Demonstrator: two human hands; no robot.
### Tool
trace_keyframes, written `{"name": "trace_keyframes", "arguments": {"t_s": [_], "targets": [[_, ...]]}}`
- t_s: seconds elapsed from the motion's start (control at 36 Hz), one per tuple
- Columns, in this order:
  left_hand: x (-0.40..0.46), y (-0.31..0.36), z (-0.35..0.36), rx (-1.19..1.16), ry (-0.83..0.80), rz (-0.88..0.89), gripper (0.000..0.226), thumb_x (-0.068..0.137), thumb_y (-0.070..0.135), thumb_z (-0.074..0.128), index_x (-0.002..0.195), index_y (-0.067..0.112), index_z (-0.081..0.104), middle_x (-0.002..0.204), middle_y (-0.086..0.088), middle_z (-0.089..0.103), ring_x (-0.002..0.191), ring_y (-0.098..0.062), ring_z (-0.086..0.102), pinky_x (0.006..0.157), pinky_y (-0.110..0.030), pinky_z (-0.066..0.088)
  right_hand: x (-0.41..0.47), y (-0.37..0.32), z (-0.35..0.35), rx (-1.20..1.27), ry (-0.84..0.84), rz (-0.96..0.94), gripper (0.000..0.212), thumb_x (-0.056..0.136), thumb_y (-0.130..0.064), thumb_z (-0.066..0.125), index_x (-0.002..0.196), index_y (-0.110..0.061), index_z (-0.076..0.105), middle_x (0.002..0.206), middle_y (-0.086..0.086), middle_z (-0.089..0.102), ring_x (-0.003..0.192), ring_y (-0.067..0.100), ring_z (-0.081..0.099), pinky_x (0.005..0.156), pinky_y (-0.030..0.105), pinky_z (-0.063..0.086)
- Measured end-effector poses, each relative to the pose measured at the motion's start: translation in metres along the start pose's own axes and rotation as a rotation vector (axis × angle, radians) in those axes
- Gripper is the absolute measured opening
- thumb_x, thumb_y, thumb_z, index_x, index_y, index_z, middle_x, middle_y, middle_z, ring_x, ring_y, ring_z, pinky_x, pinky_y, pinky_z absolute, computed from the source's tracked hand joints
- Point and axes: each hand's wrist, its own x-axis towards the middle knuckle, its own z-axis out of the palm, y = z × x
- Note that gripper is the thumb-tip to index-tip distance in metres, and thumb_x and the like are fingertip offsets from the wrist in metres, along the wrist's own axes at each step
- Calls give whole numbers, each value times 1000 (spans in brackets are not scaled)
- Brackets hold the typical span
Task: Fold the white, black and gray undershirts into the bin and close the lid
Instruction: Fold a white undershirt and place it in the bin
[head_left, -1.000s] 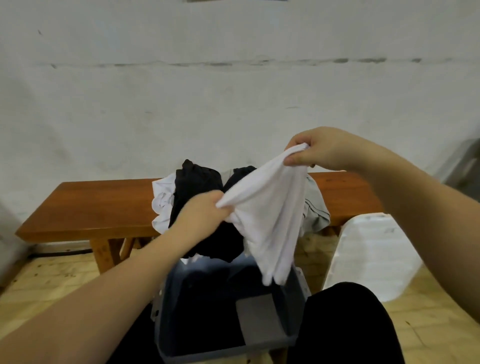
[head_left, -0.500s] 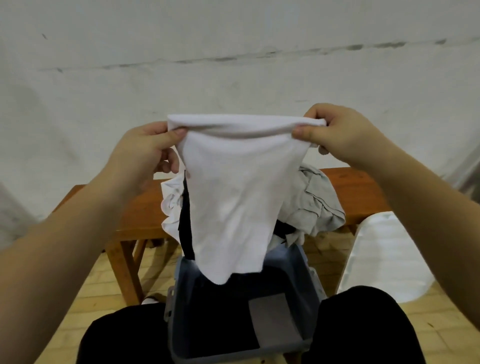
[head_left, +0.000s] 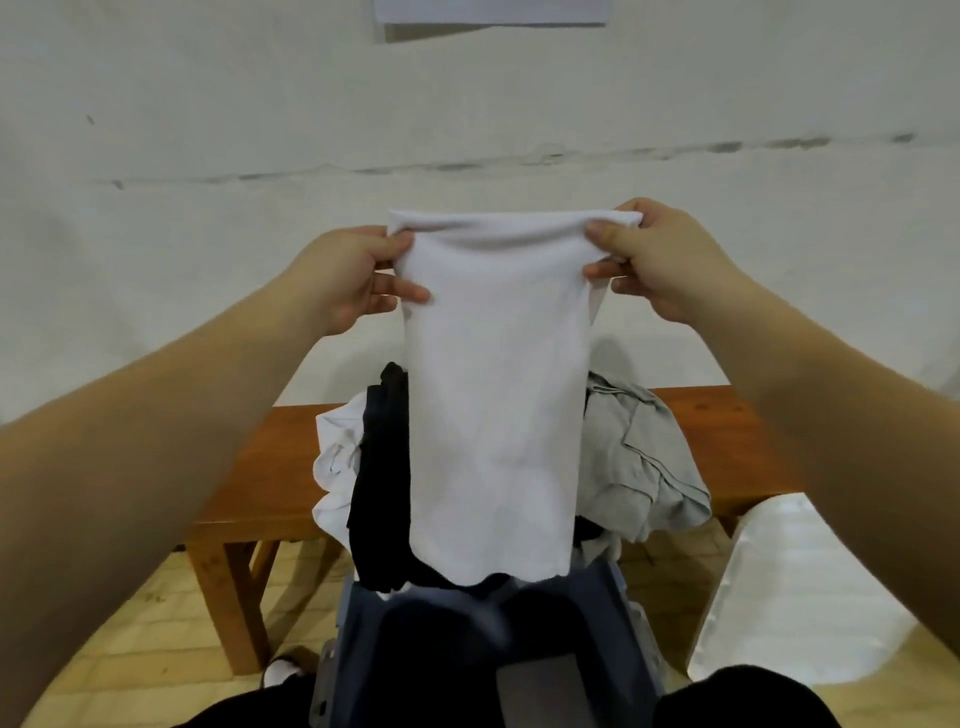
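A white undershirt (head_left: 493, 395), partly folded into a narrow panel, hangs at centre frame between the person's raised hands. The left hand (head_left: 343, 278) pinches its top edge at nine o'clock; the right hand (head_left: 660, 260) pinches the opposite corner at three o'clock. It looks light, soft and limp, likely best held by its top corners. Its hem dangles at six o'clock over the open bin (head_left: 613, 613). Behind, black (head_left: 379, 488) and gray undershirts (head_left: 634, 467) lie heaped on the wooden surface (head_left: 270, 467).
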Motion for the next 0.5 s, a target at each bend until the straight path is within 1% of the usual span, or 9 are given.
{"name": "trace_keyframes", "arguments": {"t_s": [0.06, 0.11, 0.19, 0.25, 0.31, 0.36, 0.42, 0.44, 0.5], "targets": [[20, -8, 5, 10, 13, -15, 15, 99, 22, 55, 109, 16, 64, 105, 0, 70, 72, -22, 73, 50, -21, 46, 19, 13, 2, 13, -5, 40, 12, 95, -20, 65, 91, -18, 54, 82, 0, 65, 63, 11, 70, 59, 23, 56], [36, -20, 8, 18, 21, -15, 16, 100, 20, 55, 113, 14, 62, 105, -3, 70, 70, -20, 73, 51, -21, 49, 36, 29, 3, 12, -6, 64, 11, 96, -18, 64, 91, -16, 55, 85, 3, 64, 64, 12, 70, 67, 25, 58], [52, -45, 9, 38, 32, -23, 13, 100, 18, 54, 110, 14, 63, 103, -6, 68, 70, -18, 72, 54, -23, 52, 51, 54, 7, 17, -24, 101, 10, 96, -15, 63, 91, -14, 55, 82, 3, 62, 71, 15, 70, 67, 24, 57], [55, -62, 7, 73, 28, -21, 13, 101, 18, 53, 108, 15, 64, 103, -8, 68, 74, -18, 71, 57, -25, 53, 50, 69, 9, 11, -55, 118, 8, 96, -14, 62, 92, -13, 56, 82, 3, 62, 79, 17, 70, 72, 25, 56], [50, -77, 5, 128, 18, -12, 13, 101, 16, 53, 106, 16, 65, 102, -9, 68, 79, -18, 71, 60, -26, 54, 41, 84, 12, 44, -102, 155, 12, 96, -19, 62, 88, -13, 56, 80, 3, 60, 81, 18, 69, 78, 30, 55], [39, -93, 2, 192, 5, -21, 13, 99, 11, 54, 105, 15, 65, 98, -10, 68, 82, -17, 70, 63, -25, 55, 25, 100, 15, 117, -140, 220, 24, 97, -33, 60, 84, -13, 58, 77, 5, 62, 79, 19, 69, 75, 29, 53], [21, -109, 1, 255, -17, -29, 14, 98, 8, 54, 106, 12, 66, 98, -11, 69, 83, -15, 70, 63, -23, 56, 5, 119, 18, 128, -94, 280, 34, 98, -41, 55, 84, -10, 64, 79, 6, 70, 81, 20, 70, 74, 29, 55], [11, -116, 0, 290, -27, -36, 15, 98, 9, 55, 107, 11, 67, 100, -9, 71, 83, -12, 70, 64, -20, 55, -7, 130, 20, 94, -54, 302, 35, 98, -40, 55, 85, -9, 66, 84, 7, 72, 85, 21, 70, 75, 30, 56], [-10, -131, -1, 393, -58, -40, 16, 100, 15, 55, 108, 17, 68, 102, -1, 71, 82, -1, 67, 65, -14, 53, -35, 151, 26, -11, 12, 333, 27, 97, -34, 60, 89, -10, 68, 92, 7, 71, 91, 23, 69, 79, 32, 59]]}}
